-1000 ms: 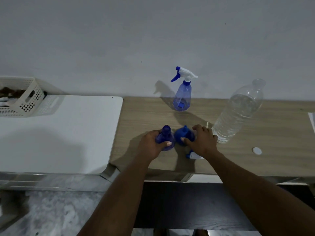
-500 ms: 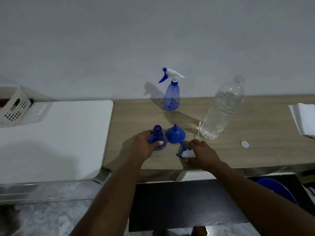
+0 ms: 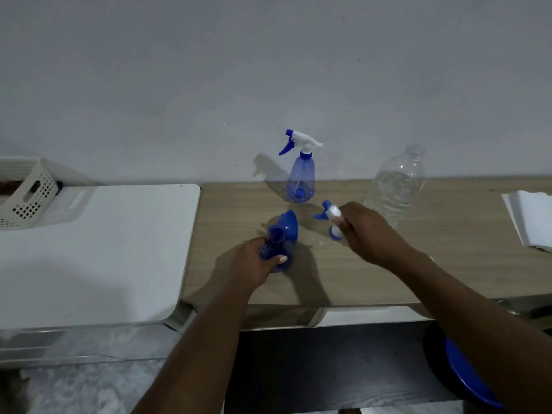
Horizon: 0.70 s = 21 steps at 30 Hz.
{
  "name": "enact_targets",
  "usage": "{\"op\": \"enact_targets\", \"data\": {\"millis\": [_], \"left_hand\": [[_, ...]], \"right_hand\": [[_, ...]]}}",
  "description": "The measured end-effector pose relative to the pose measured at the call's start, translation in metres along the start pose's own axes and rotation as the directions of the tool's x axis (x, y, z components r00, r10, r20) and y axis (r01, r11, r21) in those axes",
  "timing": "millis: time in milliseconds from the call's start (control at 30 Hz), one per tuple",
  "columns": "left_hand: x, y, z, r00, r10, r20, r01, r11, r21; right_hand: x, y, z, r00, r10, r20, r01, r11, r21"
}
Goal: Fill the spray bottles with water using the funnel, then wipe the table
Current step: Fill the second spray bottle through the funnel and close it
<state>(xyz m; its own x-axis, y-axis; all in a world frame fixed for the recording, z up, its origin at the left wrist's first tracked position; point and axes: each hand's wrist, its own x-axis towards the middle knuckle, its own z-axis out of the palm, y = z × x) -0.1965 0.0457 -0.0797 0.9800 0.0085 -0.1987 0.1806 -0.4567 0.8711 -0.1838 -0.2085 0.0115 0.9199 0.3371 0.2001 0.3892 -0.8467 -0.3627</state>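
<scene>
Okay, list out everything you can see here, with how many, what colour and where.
spray bottle: one, blue, trigger head on, back of wooden table.
open spray bottle: one, blue, in left hand.
funnel: one, blue, tipped behind open bottle.
trigger head: one, white and blue, in right hand.
water bottle: one, clear, uncapped, right of centre.
cloth: white, table's right edge.
white table: one, left.
basket: one, white, far left.
blue round object: one, under table, lower right.
left hand: one.
right hand: one.
</scene>
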Motion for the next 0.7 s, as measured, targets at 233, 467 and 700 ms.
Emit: {"op": "enact_targets", "data": {"millis": [233,467,700], "left_hand": [[0.001,0.002,-0.001,1.0,-0.014,0.012,0.014,1.0,0.001],[0.004,-0.003,-0.003,0.998,-0.014,0.06,0.016,0.999,-0.029],[0.004,-0.003,-0.002,0.994,-0.015,0.109,0.027,0.993,-0.111]], "right_hand": [[0.051,-0.049,-0.075,0.999,-0.025,0.023,0.025,1.0,0.018],[0.07,-0.083,-0.071,0.991,-0.067,0.114,0.053,0.991,0.127],[0.067,-0.092,-0.038,0.968,-0.058,0.245,0.02,0.988,0.154]]}}
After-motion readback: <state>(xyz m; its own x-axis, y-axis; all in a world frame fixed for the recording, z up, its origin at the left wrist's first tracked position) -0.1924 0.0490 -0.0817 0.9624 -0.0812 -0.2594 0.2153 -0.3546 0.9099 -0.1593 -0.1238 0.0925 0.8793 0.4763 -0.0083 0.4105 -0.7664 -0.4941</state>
